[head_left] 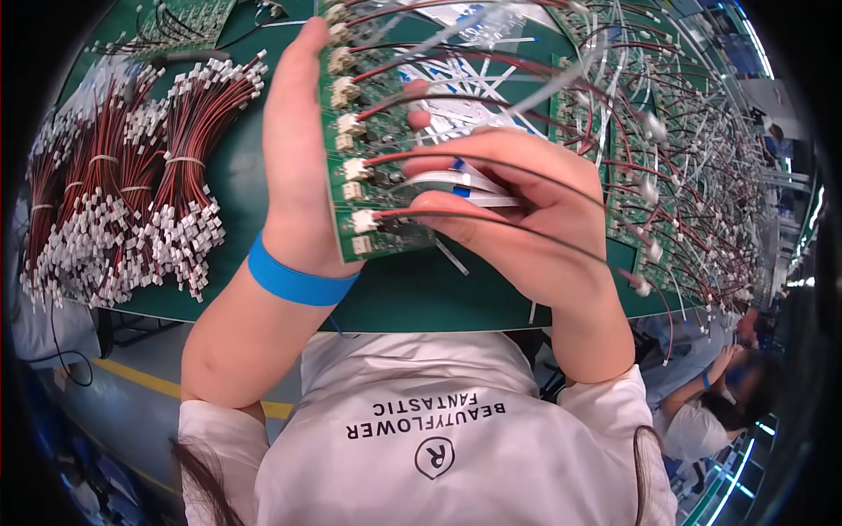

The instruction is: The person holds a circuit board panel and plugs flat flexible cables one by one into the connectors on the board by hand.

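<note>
My left hand (pixel 296 158), with a blue band at the wrist, grips a green circuit board (pixel 392 243) along its left edge. White connectors line that edge, and red-and-black wires run from them to the right. Several flat white ribbon cables (pixel 438 181) with blue ends are held between the thumb and fingers of my right hand (pixel 553 193). Their tips lie close to the board; whether one is seated in a socket I cannot tell. Two of the red-and-black wires pass across my right hand.
Bundles of red-and-black wires (pixel 180 162) with white plugs lie at left on the green table (pixel 403 302). Loose ribbon cables (pixel 474 83) are spread behind the board. Wired boards (pixel 640 167) crowd the right side, and another board (pixel 189 26) sits at back left. A person (pixel 715 412) works at lower right.
</note>
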{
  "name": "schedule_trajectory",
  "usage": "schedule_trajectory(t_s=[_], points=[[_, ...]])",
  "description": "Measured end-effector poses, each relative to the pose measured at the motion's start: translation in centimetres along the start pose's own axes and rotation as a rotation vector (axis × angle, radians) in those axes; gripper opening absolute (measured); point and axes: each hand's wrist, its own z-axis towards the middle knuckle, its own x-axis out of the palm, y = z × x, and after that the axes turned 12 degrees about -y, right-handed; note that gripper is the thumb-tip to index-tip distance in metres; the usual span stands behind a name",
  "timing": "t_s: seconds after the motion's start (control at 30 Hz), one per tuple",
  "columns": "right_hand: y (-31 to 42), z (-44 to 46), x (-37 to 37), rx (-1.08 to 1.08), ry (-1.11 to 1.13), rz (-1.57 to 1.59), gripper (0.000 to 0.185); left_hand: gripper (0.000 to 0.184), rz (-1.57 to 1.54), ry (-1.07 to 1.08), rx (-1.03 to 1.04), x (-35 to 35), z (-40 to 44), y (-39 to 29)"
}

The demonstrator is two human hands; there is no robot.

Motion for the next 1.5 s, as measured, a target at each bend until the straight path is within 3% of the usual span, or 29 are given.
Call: schedule_trajectory(t_s=[0.07,0.3,0.4,0.43,0.6,0.67,0.8,0.9,0.93,1.03,1.23,1.37,1.43,1.5], points=[[-0.1,-0.1,-0.2,-0.015,-0.047,0.010,0.027,0.044,0.058,-0.126,0.118,0.8,0.0,0.2],[0.6,-0.2,-0.4,0.016,-0.131,0.022,0.009,0.058,-0.063,-0.129,0.112,-0.1,0.0,-0.9],[1.0,-0.1,-0.6,0.067,-0.181,0.035,0.009,0.066,-0.111,0.020,-0.004,-0.8,0.1,-1.2],[1.5,0.0,-0.7,0.114,-0.204,0.063,0.009,0.064,-0.037,0.041,0.044,-1.5,0.2,-1.3],[1.0,0.0,-1.7,0.007,-0.326,-0.139,0.011,0.066,-0.181,0.257,0.027,-2.6,0.6,-1.6],[1.1,0.0,-1.7,0.000,-0.445,-0.106,0.012,0.067,-0.139,0.227,0.069,-2.2,0.4,-1.4],[1.9,-0.1,-3.1,-0.092,-0.834,0.163,0.028,0.062,-0.462,0.110,-0.148,-0.9,-0.2,-1.5],[2.4,-0.6,-3.1,-0.177,-0.794,0.169,0.031,0.062,-0.500,0.119,-0.126,-0.5,-0.1,-1.2],[2.6,-1.0,-2.3,-0.205,-0.721,-0.032,0.034,0.062,-0.508,0.124,-0.118,-0.3,-0.1,-1.1],[3.0,-1.7,-0.6,-0.208,-0.511,0.104,0.029,0.066,-0.459,0.164,-0.146,0.0,-0.2,-0.8],[2.2,-0.7,-0.7,-0.292,-0.113,-0.014,0.022,0.069,-0.401,0.228,-0.208,0.2,-0.4,-0.1],[2.1,-1.0,0.2,-0.159,-0.063,0.058,0.021,0.072,-0.316,0.360,-0.251,-0.9,-0.1,0.0],[2.3,-0.7,0.0,-0.162,-0.034,0.033,0.019,0.068,-0.299,0.388,-0.278,-1.2,0.4,0.1],[2.1,-0.2,-0.6,-0.234,0.003,-0.064,0.017,0.065,-0.274,0.334,-0.176,-0.7,0.0,0.2]])
